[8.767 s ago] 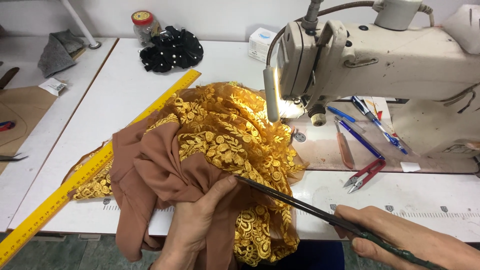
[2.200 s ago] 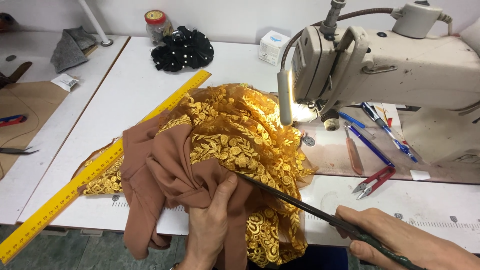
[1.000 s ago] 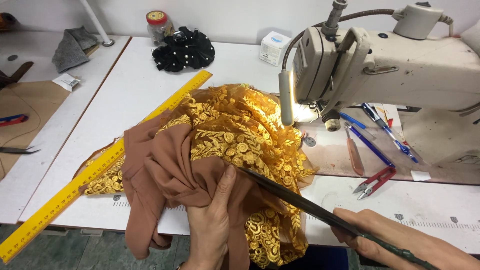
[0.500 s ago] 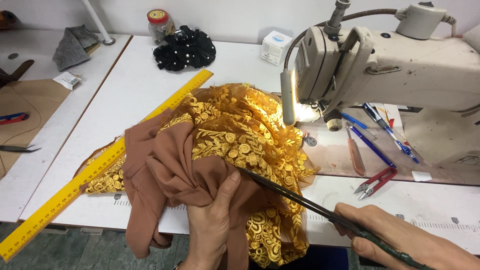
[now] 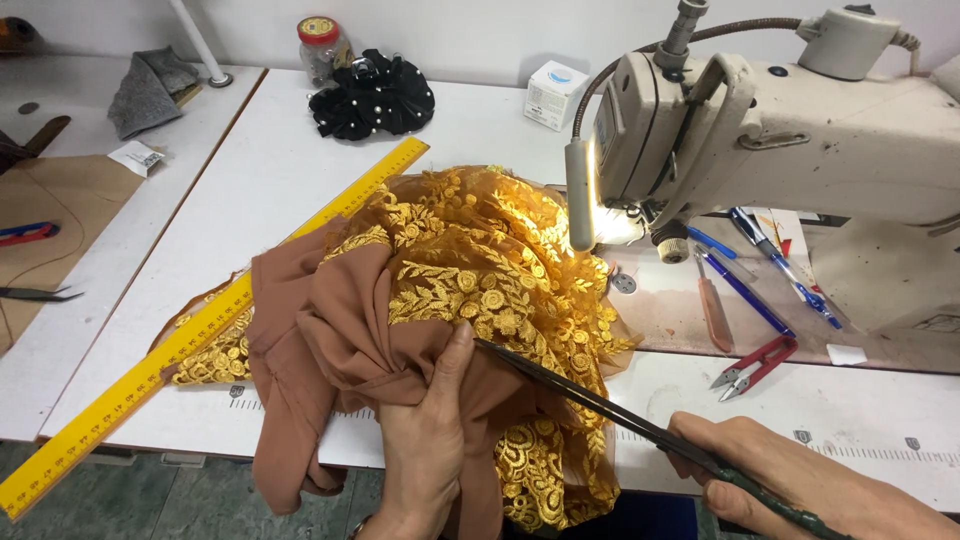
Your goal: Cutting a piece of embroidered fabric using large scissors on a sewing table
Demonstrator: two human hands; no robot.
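Table [image 5: 500, 130]: carried a white sewing machine [image 5: 800, 130] and a yellow ruler [image 5: 150, 365].
Cloth [image 5: 450, 310]: brown and gold, bunched at the table's front edge.
Left hand [image 5: 430, 440]: fingers clenched on the cloth.
Right hand [image 5: 800, 490]: gripped scissors [image 5: 600, 400], blades touching the cloth.

The left hand [image 5: 425, 440] bunches brown fabric [image 5: 320, 340] while the right hand [image 5: 800, 485] holds scissors [image 5: 600, 400] at it.

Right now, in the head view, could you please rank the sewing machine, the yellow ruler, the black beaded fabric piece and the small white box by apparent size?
1. Sewing machine
2. Yellow ruler
3. Black beaded fabric piece
4. Small white box

The ruler lies nearer the camera, yet the machine looks clearly bulkier.
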